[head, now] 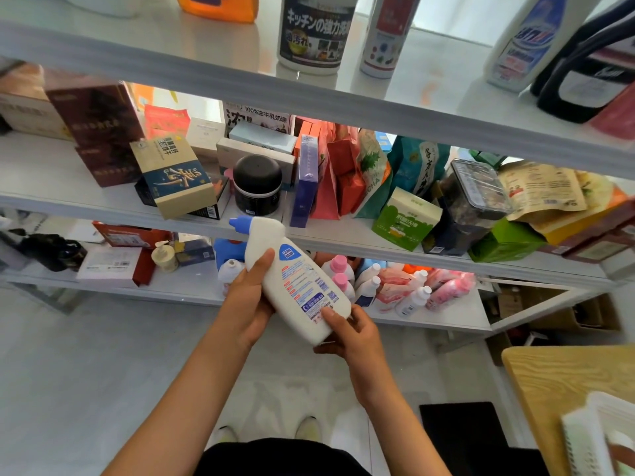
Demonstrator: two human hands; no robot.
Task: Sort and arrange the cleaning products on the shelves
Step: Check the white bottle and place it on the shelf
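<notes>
A white angled-neck bottle (292,280) with a blue cap and a blue-and-red printed label is held in front of the shelves, its cap tilted up to the left. My left hand (249,300) grips its upper body from the left, thumb across the front. My right hand (347,333) holds its base, thumb on the label's lower edge. Behind the bottle, on the lower shelf (429,317), lie several small white and pink bottles (412,293). The top shelf (446,108) carries tall cleaning bottles (314,32).
The middle shelf (103,201) is crowded with boxes, bags, a black-lidded jar (257,183) and a green box (405,219). A wooden table (567,389) with a white basket stands at the lower right. A black mat (460,431) lies on the white floor.
</notes>
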